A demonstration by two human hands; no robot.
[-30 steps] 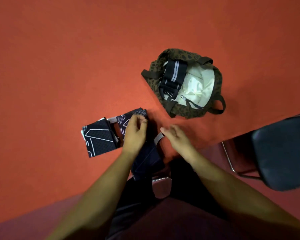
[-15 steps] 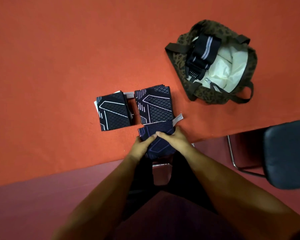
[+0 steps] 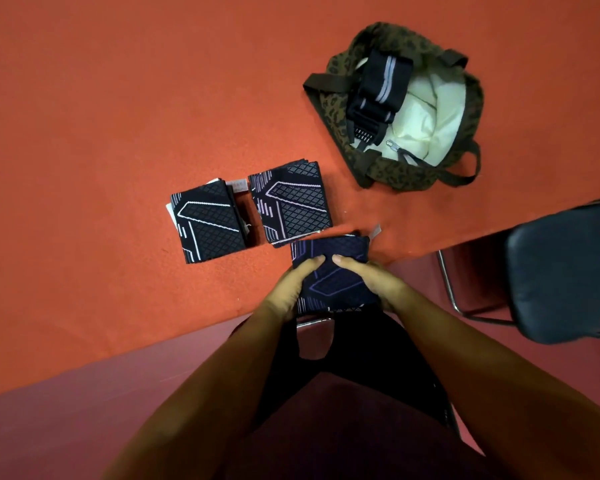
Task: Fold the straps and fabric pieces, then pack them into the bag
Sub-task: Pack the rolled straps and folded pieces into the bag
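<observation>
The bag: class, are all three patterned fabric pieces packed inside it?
No: the left piece and middle piece lie outside the bag; the left hand and right hand hold the third piece.

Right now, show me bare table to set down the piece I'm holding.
Widest bare table lies left of and beyond the left folded piece. The gap between it and the middle folded piece is tight. A smaller patch lies between the bag and the near edge.

Table [image 3: 118, 133]: orange-red felt-like covering, extending ahead and left of the fingers [image 3: 312, 264]. Floor [image 3: 66, 410]: dark maroon, on the near side of the fingers. Chair [image 3: 565, 271]: dark padded seat, chrome tube frame, right of the fingers.
</observation>
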